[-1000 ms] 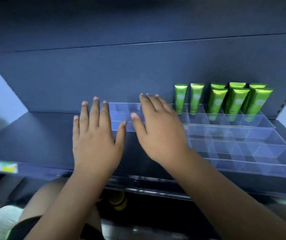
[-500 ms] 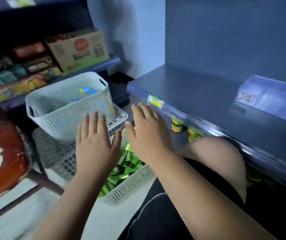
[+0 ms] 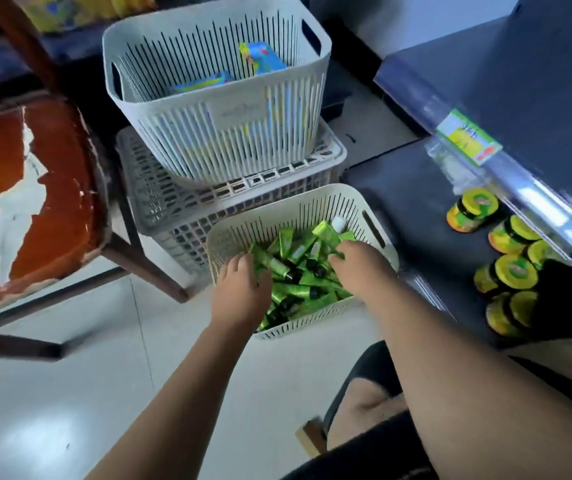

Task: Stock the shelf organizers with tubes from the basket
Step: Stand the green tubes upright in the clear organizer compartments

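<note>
Both hands are down in the low white slatted plastic basket [image 3: 378, 233] on the floor, which sits right in front of the knees so either arm reaches it.

The loose green squeeze tubes [image 3: 295, 289] are all in that basket. The shelf organizers are not in view.

- Left grip [image 3: 239, 289]: fingers curled down into the near-left of the pile. The tips are buried, so I can't tell if they've closed on a tube.
- Right grip [image 3: 360, 268]: dug into the right side, fingers hidden under tubes. Can't tell there either.

My read is that using two hands at once is meant to grab a batch per trip.

Tube orientation is random. They lie criss-crossed, mostly flat or slightly tilted, with long axes in every direction. Dark caps show mid-pile. A few by the far wall lean with their crimped ends pointing up and away. Each tube will probably need turning upright before slotting.

A taller white slatted basket holding blue packets [image 3: 215, 109] sits stacked on a grey lattice crate [image 3: 160, 202] behind, out of the way. Yellow-lidded jars [image 3: 513, 271] sit on the lower dark shelf [image 3: 416, 209] to the right.
</note>
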Action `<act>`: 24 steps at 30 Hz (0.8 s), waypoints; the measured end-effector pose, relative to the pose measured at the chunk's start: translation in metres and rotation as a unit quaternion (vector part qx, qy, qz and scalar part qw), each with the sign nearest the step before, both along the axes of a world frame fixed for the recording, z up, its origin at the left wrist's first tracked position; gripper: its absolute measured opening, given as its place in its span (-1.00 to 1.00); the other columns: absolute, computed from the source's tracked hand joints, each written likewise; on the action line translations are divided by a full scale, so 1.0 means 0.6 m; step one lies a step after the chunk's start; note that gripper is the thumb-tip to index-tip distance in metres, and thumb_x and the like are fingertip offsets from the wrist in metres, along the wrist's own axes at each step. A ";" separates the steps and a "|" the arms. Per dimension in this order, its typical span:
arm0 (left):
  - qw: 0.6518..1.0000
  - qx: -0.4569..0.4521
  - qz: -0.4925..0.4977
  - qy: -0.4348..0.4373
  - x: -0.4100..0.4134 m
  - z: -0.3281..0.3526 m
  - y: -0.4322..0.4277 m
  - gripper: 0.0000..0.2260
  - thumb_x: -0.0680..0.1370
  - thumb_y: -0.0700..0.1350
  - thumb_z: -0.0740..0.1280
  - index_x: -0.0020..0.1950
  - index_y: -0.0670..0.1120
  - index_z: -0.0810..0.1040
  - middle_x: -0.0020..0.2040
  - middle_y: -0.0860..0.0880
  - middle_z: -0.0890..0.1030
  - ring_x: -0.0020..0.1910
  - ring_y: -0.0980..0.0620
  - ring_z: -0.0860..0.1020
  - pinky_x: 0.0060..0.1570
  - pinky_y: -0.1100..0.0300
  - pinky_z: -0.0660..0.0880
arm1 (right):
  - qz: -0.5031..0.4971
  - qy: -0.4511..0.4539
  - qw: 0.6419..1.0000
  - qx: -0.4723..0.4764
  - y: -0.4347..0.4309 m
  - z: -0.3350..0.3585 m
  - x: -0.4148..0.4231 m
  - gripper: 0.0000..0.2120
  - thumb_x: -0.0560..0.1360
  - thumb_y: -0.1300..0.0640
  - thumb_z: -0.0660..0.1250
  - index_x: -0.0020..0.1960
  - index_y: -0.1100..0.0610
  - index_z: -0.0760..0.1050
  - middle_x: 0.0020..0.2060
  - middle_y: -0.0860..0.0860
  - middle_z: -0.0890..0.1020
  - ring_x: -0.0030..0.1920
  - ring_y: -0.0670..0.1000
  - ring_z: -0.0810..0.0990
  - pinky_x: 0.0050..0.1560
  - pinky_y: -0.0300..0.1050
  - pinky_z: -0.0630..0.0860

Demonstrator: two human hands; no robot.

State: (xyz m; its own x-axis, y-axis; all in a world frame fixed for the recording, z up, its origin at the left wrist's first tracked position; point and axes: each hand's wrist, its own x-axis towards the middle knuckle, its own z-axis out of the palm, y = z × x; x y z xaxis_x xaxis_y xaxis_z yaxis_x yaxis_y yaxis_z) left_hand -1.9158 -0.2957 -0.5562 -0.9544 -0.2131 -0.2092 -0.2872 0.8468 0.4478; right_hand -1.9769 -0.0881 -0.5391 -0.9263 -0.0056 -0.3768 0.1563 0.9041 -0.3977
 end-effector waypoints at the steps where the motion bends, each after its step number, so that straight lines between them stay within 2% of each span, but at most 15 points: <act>1: 0.999 0.019 0.011 -0.024 -0.008 -0.021 0.002 -0.55 0.64 0.10 0.21 0.42 -0.15 0.42 0.39 -0.15 0.50 0.40 -0.18 0.40 0.36 -0.04 0.38 | -0.031 -0.012 0.999 -0.013 0.010 -0.021 -0.009 -0.77 0.61 -0.03 0.21 -0.13 0.09 0.46 -0.10 0.15 0.61 -0.05 0.21 0.59 -0.17 -0.05 0.40; 3: 0.994 0.056 0.042 -0.080 -0.029 -0.060 0.010 -0.58 0.63 0.09 0.22 0.38 -0.14 0.46 0.27 -0.17 0.56 0.26 -0.21 0.50 0.21 -0.03 0.47 | -0.093 -0.039 0.995 -0.021 0.027 -0.056 -0.030 -0.77 0.59 0.01 0.23 -0.16 0.12 0.47 -0.15 0.15 0.62 -0.09 0.21 0.58 -0.21 -0.08 0.39; 5: 0.985 0.083 0.083 -0.127 -0.049 -0.097 0.018 -0.61 0.59 0.10 0.23 0.31 -0.11 0.50 0.16 -0.16 0.62 0.09 -0.22 0.59 0.02 0.02 0.53 | -0.131 -0.060 0.989 -0.038 0.031 -0.083 -0.051 -0.76 0.57 0.07 0.26 -0.24 0.14 0.45 -0.29 0.08 0.56 -0.19 0.18 0.54 -0.33 -0.14 0.31; 7: 0.972 0.095 0.129 -0.170 -0.064 -0.126 0.030 -0.67 0.56 0.06 0.27 0.18 -0.14 0.54 0.01 -0.15 0.66 -0.03 -0.22 0.62 -0.14 0.09 0.49 | -0.175 -0.076 0.980 -0.062 0.022 -0.102 -0.076 -0.78 0.55 0.11 0.28 -0.25 0.15 0.46 -0.34 0.04 0.51 -0.27 0.15 0.52 -0.37 -0.17 0.29; 9: 0.957 0.115 0.189 -0.190 -0.074 -0.140 0.044 -0.78 0.56 -0.02 0.33 -0.01 -0.18 0.54 -0.17 -0.10 0.61 -0.09 -0.22 0.62 -0.21 0.14 0.41 | -0.233 -0.108 0.961 -0.100 0.010 -0.124 -0.098 -0.87 0.55 0.10 0.33 -0.09 0.17 0.52 -0.22 0.09 0.60 -0.24 0.14 0.62 -0.31 -0.11 0.53; 11: 0.939 0.136 0.252 -0.191 -0.088 -0.150 0.056 -0.82 0.53 -0.08 0.38 -0.13 -0.19 0.53 -0.30 -0.05 0.53 -0.21 -0.18 0.59 -0.28 0.18 0.37 | -0.302 -0.159 0.931 -0.126 0.002 -0.161 -0.112 -0.83 0.54 0.11 0.37 0.06 0.18 0.51 -0.09 0.15 0.64 -0.19 0.19 0.70 -0.19 0.07 0.69; 13: 0.924 0.143 0.296 -0.196 -0.101 -0.159 0.068 -0.83 0.49 -0.11 0.43 -0.20 -0.17 0.52 -0.31 -0.06 0.54 -0.33 -0.07 0.55 -0.37 0.21 0.37 | -0.319 -0.198 0.919 -0.117 -0.004 -0.198 -0.115 -0.77 0.52 0.11 0.41 0.08 0.22 0.48 -0.05 0.13 0.65 -0.21 0.14 0.69 -0.25 0.03 0.69; 14: 0.917 0.151 0.313 -0.198 -0.109 -0.167 0.073 -0.85 0.46 -0.11 0.46 -0.16 -0.17 0.54 -0.26 -0.08 0.58 -0.31 -0.06 0.56 -0.35 0.21 0.43 | -0.319 -0.210 0.917 -0.113 -0.007 -0.210 -0.116 -0.77 0.52 0.10 0.43 0.05 0.20 0.47 -0.05 0.12 0.65 -0.21 0.11 0.68 -0.27 -0.02 0.67; 16: 0.901 0.171 0.349 -0.189 -0.120 -0.187 0.077 -0.72 0.37 -0.09 0.50 0.00 -0.18 0.58 -0.11 -0.12 0.65 -0.16 -0.13 0.64 -0.16 0.10 0.60 | -0.336 -0.223 0.907 -0.122 -0.018 -0.226 -0.120 -0.70 0.50 -0.01 0.47 0.03 0.21 0.53 -0.10 0.10 0.66 -0.17 0.11 0.68 -0.13 0.00 0.69; 18: 0.882 0.191 0.388 -0.189 -0.130 -0.199 0.077 -0.65 0.32 -0.08 0.55 0.03 -0.16 0.60 -0.08 -0.12 0.68 -0.10 -0.16 0.66 -0.02 0.01 0.65 | -0.350 -0.233 0.897 -0.134 -0.031 -0.232 -0.126 -0.62 0.47 -0.14 0.48 -0.04 0.19 0.54 -0.19 0.08 0.64 -0.18 0.13 0.68 -0.04 0.05 0.69; 21: 0.834 0.274 0.441 -0.185 -0.139 -0.202 0.076 -0.72 0.33 -0.19 0.62 -0.06 -0.19 0.62 -0.21 -0.14 0.68 -0.26 -0.13 0.68 -0.17 -0.01 0.69 | -0.363 -0.246 0.886 -0.153 -0.046 -0.238 -0.135 -0.53 0.41 -0.21 0.52 -0.11 0.21 0.53 -0.30 0.07 0.60 -0.26 0.12 0.66 -0.14 -0.01 0.68; 23: 0.813 0.316 0.456 -0.179 -0.139 -0.199 0.067 -0.73 0.34 -0.23 0.63 -0.07 -0.20 0.61 -0.26 -0.13 0.67 -0.41 -0.06 0.65 -0.32 0.08 0.65 | -0.407 -0.258 0.852 -0.202 -0.046 -0.241 -0.136 -0.57 0.39 -0.13 0.57 -0.07 0.22 0.56 -0.31 0.05 0.60 -0.34 0.06 0.63 -0.30 -0.10 0.63; 24: 0.812 0.318 0.456 -0.176 -0.136 -0.199 0.061 -0.75 0.34 -0.24 0.63 -0.09 -0.20 0.62 -0.27 -0.12 0.67 -0.44 -0.04 0.63 -0.33 0.09 0.65 | -0.433 -0.271 0.830 -0.227 -0.045 -0.243 -0.137 -0.58 0.36 -0.05 0.61 -0.04 0.24 0.57 -0.29 0.06 0.61 -0.36 0.05 0.62 -0.33 -0.11 0.62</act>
